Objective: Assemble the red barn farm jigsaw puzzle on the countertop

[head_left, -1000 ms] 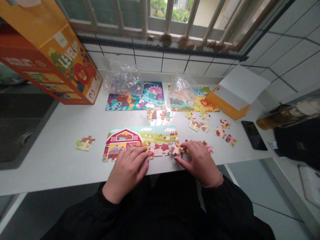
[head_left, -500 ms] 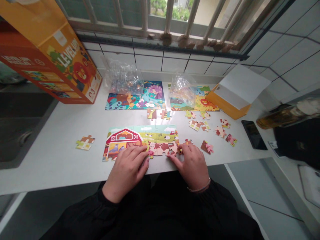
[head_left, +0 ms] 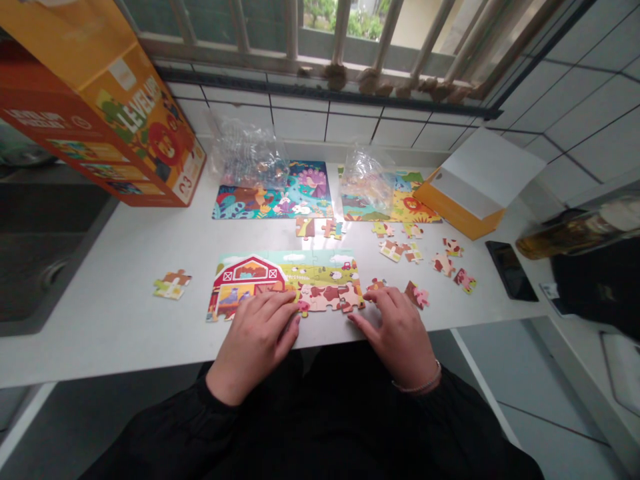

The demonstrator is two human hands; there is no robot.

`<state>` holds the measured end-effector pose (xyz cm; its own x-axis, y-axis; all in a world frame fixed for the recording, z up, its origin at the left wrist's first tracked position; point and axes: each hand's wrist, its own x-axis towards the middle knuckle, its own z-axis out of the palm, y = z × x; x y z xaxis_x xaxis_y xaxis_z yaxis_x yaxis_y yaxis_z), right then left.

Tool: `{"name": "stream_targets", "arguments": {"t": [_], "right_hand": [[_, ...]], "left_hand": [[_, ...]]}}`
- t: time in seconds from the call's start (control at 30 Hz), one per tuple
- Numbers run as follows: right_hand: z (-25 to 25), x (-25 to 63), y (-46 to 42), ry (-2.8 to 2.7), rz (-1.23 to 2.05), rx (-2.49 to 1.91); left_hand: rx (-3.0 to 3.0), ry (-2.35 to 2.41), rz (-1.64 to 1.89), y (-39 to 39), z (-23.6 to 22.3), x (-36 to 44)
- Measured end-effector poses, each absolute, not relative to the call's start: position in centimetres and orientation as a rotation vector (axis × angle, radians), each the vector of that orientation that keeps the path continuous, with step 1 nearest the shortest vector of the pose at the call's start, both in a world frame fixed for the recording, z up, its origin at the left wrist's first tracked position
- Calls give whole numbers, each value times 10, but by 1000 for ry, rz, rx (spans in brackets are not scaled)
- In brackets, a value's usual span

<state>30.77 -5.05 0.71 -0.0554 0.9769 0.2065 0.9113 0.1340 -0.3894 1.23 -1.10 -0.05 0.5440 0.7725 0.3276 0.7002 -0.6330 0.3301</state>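
A partly joined farm jigsaw puzzle (head_left: 320,263), with a red barn and a brown-and-white cow, lies near the counter's front edge. My left hand (head_left: 257,337) rests over its lower middle, fingers stretched out flat and covering part of the barn. At the puzzle's lower right corner, a cow puzzle piece (head_left: 350,298) sits against the cow's body. Just right of it is my right hand (head_left: 400,337), thumb and forefinger apart with nothing between them. Beyond those fingers lies a loose brown piece (head_left: 376,285); a pig piece (head_left: 418,295) is beside the knuckles.
Several loose pieces (head_left: 443,263) lie to the right, and a joined pair (head_left: 173,285) to the left. Behind are two picture sheets (head_left: 305,193) under clear plastic bags (head_left: 250,157). An orange puzzle box (head_left: 150,133), an open carton (head_left: 465,207), a phone (head_left: 511,270) and a bottle (head_left: 555,233) surround them.
My right hand has let go of the cow piece and drawn back to the right, uncovering the puzzle's lower right corner. My left hand has stayed in place.
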Motion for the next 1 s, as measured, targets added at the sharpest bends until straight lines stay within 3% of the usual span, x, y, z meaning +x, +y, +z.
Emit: {"name": "stream_targets", "arguments": {"t": [0.33, 0.6, 1.0], "right_hand": [[3, 311, -45, -2036, 257, -1726], [4, 304, -34, -2057, 330, -1620], [6, 307, -31, -2104, 341, -1582]], "left_hand": [[2629, 1261, 678, -11, 0, 12], [2685, 1016, 959, -22, 1, 1], [2680, 1011, 898, -22, 1, 3]]}}
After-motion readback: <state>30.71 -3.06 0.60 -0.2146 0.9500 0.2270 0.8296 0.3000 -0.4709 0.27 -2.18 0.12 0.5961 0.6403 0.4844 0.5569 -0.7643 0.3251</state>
